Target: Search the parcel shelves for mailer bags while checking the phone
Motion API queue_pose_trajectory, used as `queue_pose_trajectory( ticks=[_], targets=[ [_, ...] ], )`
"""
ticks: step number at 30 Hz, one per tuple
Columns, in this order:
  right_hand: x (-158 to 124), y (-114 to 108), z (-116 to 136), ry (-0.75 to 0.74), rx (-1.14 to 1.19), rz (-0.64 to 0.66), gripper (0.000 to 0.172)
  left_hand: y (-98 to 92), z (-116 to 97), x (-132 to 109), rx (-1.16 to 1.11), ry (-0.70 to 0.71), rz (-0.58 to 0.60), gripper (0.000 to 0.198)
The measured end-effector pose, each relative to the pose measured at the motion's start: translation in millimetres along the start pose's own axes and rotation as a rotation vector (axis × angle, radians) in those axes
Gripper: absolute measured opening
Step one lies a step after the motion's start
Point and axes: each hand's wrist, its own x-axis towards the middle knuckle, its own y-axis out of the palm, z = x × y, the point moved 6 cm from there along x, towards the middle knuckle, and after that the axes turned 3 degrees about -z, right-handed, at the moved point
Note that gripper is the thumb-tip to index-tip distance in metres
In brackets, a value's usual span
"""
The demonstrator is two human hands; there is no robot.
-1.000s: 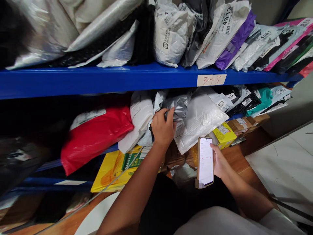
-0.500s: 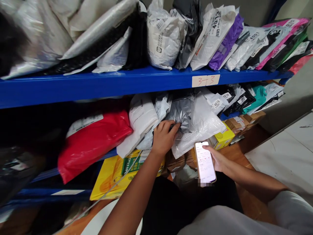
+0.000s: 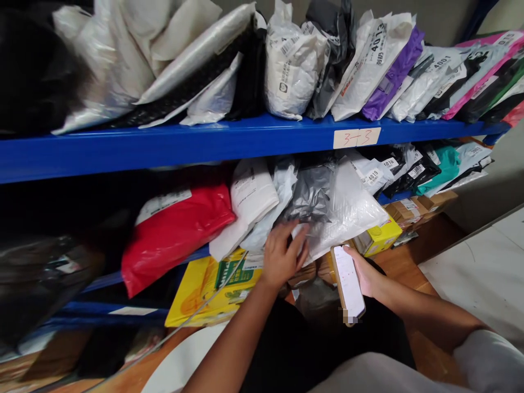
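My left hand point(image 3: 284, 252) is at the front of the lower shelf, its fingers apart and slightly blurred. Just beyond the fingertips is a grey plastic parcel bag point(image 3: 311, 191); whether they touch it I cannot tell. A white bubble-wrap parcel point(image 3: 352, 207) leans on its right. To its left stand a pale blue-white parcel point(image 3: 285, 183) and a white parcel point(image 3: 254, 191). My right hand point(image 3: 365, 272) grips a smartphone point(image 3: 347, 278) with a lit screen, thumb at its upper edge. The phone is below the bubble-wrap parcel.
A blue shelf beam point(image 3: 204, 144) crosses above, with several labelled parcels on it. A red parcel point(image 3: 180, 234) lies at the left. Below are a yellow carton point(image 3: 196, 289), a yellow box point(image 3: 379, 237) and brown boxes point(image 3: 405, 212). A round white surface point(image 3: 180, 357) is at the bottom.
My left hand has drawn back from the grey parcel bag, and its fingers have spread. My right hand still holds the phone, now tilted a little more. The view has shifted slightly left.
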Motion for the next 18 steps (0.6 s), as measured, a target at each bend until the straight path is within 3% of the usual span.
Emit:
queue_pose_trajectory(
  ticks=[2,4,5,6,9,11,13,15,18],
  targets=[
    [-4.7,3.2,-3.2,-0.004,-0.013,0.123,0.060,-11.3,-10.4,-19.6,-0.087,0.036,-0.024,0.043],
    [-12.1,9.7,-8.2,0.012,-0.042,0.275,0.064,-15.8,-15.8,-32.5,-0.244,-0.051,0.045,0.026],
    [-17.0,14.5,-10.3,0.022,-0.049,0.355,0.064,-13.9,-15.8,-35.4,-0.360,-0.164,0.123,0.022],
    [-22.6,20.3,-11.5,0.033,-0.047,0.429,0.065,-8.9,-15.1,-37.0,-0.498,-0.324,0.228,0.030],
    [-43.3,42.0,-5.0,0.072,-0.018,0.568,0.066,8.1,-18.8,-36.2,-0.913,-0.917,0.554,0.074],
    [-60.2,59.8,9.9,0.091,0.004,0.602,0.066,7.1,-23.8,-22.7,-1.082,-1.239,0.652,0.085],
    [-79.2,78.2,29.7,0.111,0.031,0.617,0.069,-4.6,-24.9,3.1,-1.167,-1.437,0.663,0.088],
    [-98.2,94.3,48.6,0.144,0.062,0.616,0.073,-23.0,-23.4,36.0,-1.192,-1.523,0.659,0.087],
    [-125.0,113.3,68.8,0.212,0.093,0.597,0.082,-54.1,-18.3,86.5,-1.093,-1.534,0.662,0.072]
  ],
)
